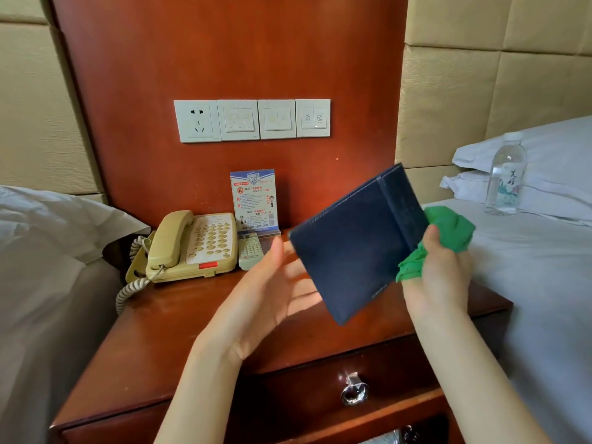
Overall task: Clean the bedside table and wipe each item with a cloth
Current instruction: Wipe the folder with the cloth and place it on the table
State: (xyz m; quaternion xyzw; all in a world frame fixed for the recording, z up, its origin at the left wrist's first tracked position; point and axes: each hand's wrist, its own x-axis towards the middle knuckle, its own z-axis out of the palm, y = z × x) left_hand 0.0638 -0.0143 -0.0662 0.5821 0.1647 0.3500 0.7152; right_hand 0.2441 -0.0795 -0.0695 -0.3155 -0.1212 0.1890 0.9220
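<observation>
While lifted above bedside table (179,328), navy folder (355,248) pinched with green cloth (448,229) in right hand (439,274); left hand (272,302) spread, empty; one-edged grip, likely to slip onto telephone (192,245)

Two bare forearms, no sleeves, hands (275,293) without rings, watch or gloves

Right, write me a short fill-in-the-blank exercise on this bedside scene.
1. The right hand grips a crumpled ____ cloth against the dark blue folder.
2. The beige corded telephone sits on the ____ side of the wooden bedside table.
3. The clear plastic bottle stands on the ____.

Missing words: green; left; bed
</observation>
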